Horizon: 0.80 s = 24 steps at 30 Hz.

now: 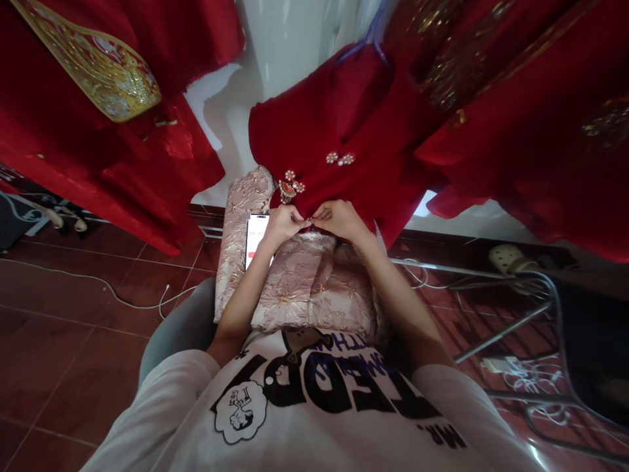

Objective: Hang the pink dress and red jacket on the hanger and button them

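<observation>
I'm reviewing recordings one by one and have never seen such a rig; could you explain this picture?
There is no robot: one camera on a person's head looks forward and down past their T-shirt. The left hand and right hand meet at the red garment's lower edge, fingertips pinched; whatever they hold is too small to make out. That garment, on a purple hanger, bears beaded flower ornaments. Below the hands, pink-and-gold patterned fabric covers the lap; a lit phone lies on it, beside the left forearm. More red clothing hangs on both sides.
</observation>
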### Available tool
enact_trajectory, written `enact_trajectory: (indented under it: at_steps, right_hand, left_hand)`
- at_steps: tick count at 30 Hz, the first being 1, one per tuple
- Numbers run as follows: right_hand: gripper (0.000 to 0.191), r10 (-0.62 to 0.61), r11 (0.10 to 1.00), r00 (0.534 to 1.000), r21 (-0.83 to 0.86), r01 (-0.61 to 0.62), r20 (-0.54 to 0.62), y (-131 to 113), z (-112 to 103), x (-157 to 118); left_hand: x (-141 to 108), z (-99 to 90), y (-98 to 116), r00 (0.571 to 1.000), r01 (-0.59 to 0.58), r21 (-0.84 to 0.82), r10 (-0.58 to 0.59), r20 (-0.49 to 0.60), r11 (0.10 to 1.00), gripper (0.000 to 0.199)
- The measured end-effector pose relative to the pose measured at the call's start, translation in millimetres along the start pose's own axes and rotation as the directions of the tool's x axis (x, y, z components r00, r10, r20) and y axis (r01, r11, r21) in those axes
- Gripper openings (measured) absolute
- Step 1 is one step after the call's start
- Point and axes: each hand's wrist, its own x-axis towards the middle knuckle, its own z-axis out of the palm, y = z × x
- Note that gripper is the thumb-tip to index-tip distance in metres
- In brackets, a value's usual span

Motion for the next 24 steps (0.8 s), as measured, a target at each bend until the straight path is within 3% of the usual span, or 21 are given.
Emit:
enact_trajectory:
  at_steps: [12, 19, 24]
  right_hand:
    - [0.004, 0.044, 0.996, 0.998, 0.079, -0.041, -0.036, -0.1, -1.3, 0.7]
    - [0.005, 0.108, 0.990, 0.994, 0.097, -0.104, -0.030, -4.2, -2.2, -0.5]
    - [0.006, 0.074, 0.993, 0.997, 0.093, -0.073, -0.013, -4.4, -1.6, -0.4]
  left_hand:
    - [2.6, 4.6, -3.7, 0.999, 0.033, -0.146, -0.039, -0.035, 0.989, 0.011]
    - [0.6, 3.4, -3.7, 0.997, -0.035, -0.186, 0.022, -0.071, 0.982, 0.011]
    - [-0.1, 3.3, 0.4, 0.995, -0.011, -0.175, -0.006, -0.096, 0.985, 0.016]
